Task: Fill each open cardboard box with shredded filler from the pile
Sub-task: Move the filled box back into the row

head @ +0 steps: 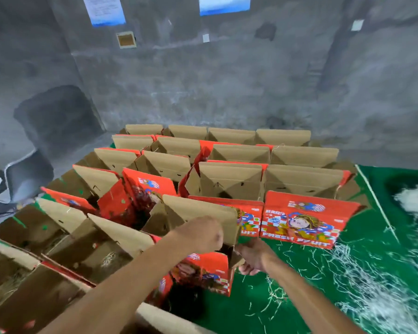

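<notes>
Several open red cardboard fruit boxes stand in rows on a green floor, brown flaps raised. The nearest box (203, 273) stands in front of me. My left hand (200, 233) is curled at the edge of its tall brown flap (198, 210). My right hand (252, 257) grips the box's right side flap at the corner. The pile of white shredded filler (381, 297) spreads over the floor at the right, with loose strands near the box. A little filler shows inside a box (108, 259) at the left.
A grey concrete wall (227, 80) rises behind the rows. A dark chair (46, 131) stands at the left by the wall. A white line (377, 203) crosses the green floor (287, 309) on the right.
</notes>
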A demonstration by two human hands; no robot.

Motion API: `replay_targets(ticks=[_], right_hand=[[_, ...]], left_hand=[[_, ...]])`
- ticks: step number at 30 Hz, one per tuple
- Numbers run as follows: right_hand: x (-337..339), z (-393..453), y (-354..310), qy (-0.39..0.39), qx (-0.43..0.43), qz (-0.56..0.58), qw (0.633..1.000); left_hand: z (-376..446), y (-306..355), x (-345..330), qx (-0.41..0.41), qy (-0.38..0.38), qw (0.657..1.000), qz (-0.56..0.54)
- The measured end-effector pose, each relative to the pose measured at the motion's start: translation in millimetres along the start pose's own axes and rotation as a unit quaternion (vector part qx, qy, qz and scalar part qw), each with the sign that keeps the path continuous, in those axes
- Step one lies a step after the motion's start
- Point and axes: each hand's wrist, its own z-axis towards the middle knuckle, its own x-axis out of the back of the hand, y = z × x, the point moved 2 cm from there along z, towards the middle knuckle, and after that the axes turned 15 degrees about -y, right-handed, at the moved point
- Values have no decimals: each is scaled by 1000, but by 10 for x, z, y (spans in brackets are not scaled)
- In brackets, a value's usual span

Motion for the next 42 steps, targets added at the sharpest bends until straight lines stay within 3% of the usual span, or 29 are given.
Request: replay_targets(ticks=[3, 10, 21, 27, 29, 31, 32, 35, 37, 39, 42], right_hand=[[419, -293, 419, 23, 6, 8, 1000], [1362, -1162, 1431, 51, 73, -13, 996], [2638, -2528, 2935, 102, 18, -12, 995], [3004, -3043, 3355, 104, 35, -11, 994], [2988, -3092, 3379, 166, 30, -43, 985], [2906, -3104, 3355, 271, 11, -151, 951], [2843, -3091, 3340, 322, 1, -241, 916], [2642, -3084, 3273, 424, 59, -474, 770], [2613, -3055, 3220, 422, 95, -567, 701], [2628, -2967, 3202, 383, 56, -619, 683], [2661, -2824, 3197, 354, -16, -600, 717]], left_hand=[[222, 536, -41, -49, -27, 997, -50], [663, 1774, -144, -82, -16, 992, -96], [1435, 3851, -629, -159, -55, 973, -157], [1570, 4364, -879, -168, -75, 971, -151], [1560, 4438, -925, -158, -83, 971, -160], [1547, 4464, -933, -164, -60, 973, -152], [1534, 4464, -939, -168, -49, 973, -147], [1412, 4416, -999, -150, 5, 983, -103], [1350, 4387, -1069, -122, 44, 989, -69], [1336, 4381, -1168, -116, 44, 990, -74], [1344, 4393, -1414, -152, 14, 981, -117]])
